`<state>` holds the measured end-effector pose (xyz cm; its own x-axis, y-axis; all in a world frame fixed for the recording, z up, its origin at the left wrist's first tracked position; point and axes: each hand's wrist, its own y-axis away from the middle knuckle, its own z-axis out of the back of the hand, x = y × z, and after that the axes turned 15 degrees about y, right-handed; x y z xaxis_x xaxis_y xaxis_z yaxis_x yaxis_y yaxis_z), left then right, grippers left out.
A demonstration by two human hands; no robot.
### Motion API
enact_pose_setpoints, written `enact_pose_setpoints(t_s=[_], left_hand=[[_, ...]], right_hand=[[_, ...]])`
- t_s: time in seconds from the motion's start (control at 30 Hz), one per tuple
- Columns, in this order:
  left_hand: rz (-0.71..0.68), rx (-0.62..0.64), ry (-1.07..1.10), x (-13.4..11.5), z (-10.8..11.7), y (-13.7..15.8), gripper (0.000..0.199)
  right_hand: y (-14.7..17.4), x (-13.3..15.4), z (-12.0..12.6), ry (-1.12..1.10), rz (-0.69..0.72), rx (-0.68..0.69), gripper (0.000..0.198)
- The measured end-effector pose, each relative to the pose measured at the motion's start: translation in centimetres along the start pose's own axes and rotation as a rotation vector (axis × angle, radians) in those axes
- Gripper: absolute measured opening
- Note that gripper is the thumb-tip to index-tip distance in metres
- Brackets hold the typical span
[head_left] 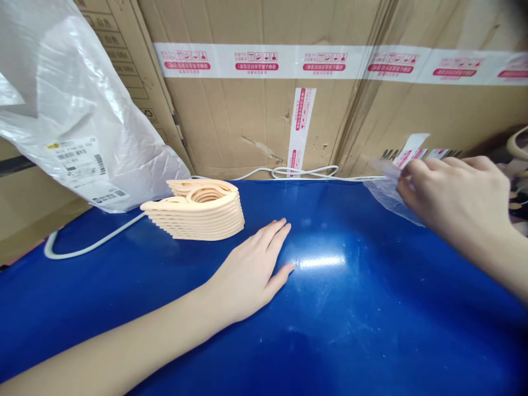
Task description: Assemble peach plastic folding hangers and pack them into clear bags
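Note:
My left hand (251, 269) lies flat on the blue tabletop (330, 330), fingers stretched out and holding nothing. Just beyond it, to the left, sits a neat stack of peach-coloured plastic pieces (210, 217) with curved ends and a round opening, which look like folded clothes hangers. At the right, my right hand (457, 192) is raised a little over the table with its fingers closed on a clear plastic bag (391, 198). The bag hangs thin and crumpled below the fingertips, and part of it is hidden behind the hand.
Large cardboard boxes (247, 121) with white and red printed tape stand along the table's back edge. A white cable (305, 171) runs in front of them. At the left leans a big white plastic parcel (94, 110) with a label. Blurred items crowd the far right edge.

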<state>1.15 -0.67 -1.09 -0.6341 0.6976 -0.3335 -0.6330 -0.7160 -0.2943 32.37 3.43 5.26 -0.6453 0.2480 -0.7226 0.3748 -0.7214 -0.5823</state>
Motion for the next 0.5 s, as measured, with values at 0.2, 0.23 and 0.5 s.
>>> enact_pose_setpoints(t_s=[0.2,0.23,0.5], left_hand=[[-0.205,-0.340,-0.263,-0.1,0.6,-0.4,0.058],[-0.218,-0.344,-0.308,0.0,0.7,-0.4,0.056],[-0.224,-0.125,-0.327,1.2,0.7,0.2,0.034]], right_hand=[[2.8,4.4,8.4,-0.459,0.381,-0.490,0.024],[3.6,5.0,9.2,-0.567,0.427,-0.530,0.030],[5.7,6.3,10.8,-0.801,0.562,-0.520,0.044]])
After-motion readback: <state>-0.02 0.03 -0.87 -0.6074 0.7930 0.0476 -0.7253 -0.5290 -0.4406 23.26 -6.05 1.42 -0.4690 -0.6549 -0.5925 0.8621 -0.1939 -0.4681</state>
